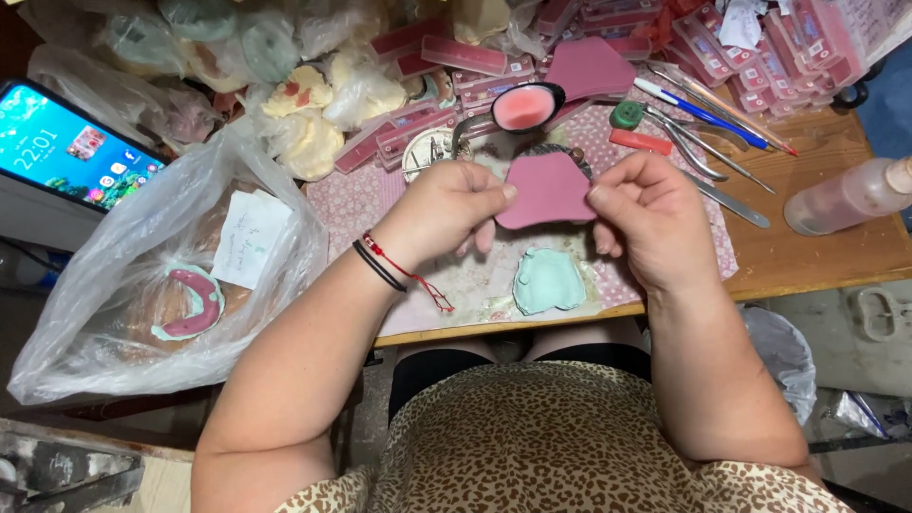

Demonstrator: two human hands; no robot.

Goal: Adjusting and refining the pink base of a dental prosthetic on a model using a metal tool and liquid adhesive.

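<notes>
Pink wax sheet [546, 190]: one soft, irregular slab, held above the bench [817, 242] between both your hands. Your left hand [446, 209] pinches its left edge, fingers [494, 195] closed on the wax; your right hand [646, 214] grips the right edge the same way, thumb on top.

Pale green dental cast [548, 281]: lies on the patterned mat [361, 204] just below the sheet, near the bench's front edge.

Small bowl of pink melted wax [525, 106]: stands beyond your hands, dark rim, on a metal holder.

Metal hand instruments [708, 152]: several, laid to your right, alongside a blue pen [698, 112].

Clear plastic bag [142, 275]: to your left, holding a pink and green denture base [190, 302] and a paper slip [249, 237].

Phone [71, 147]: far left, screen lit.

Plastic bottle [850, 195]: lying at the right end of the bench.

Boxes of pink wax [760, 57]: piled at the back, beside bagged plaster casts [313, 114].
</notes>
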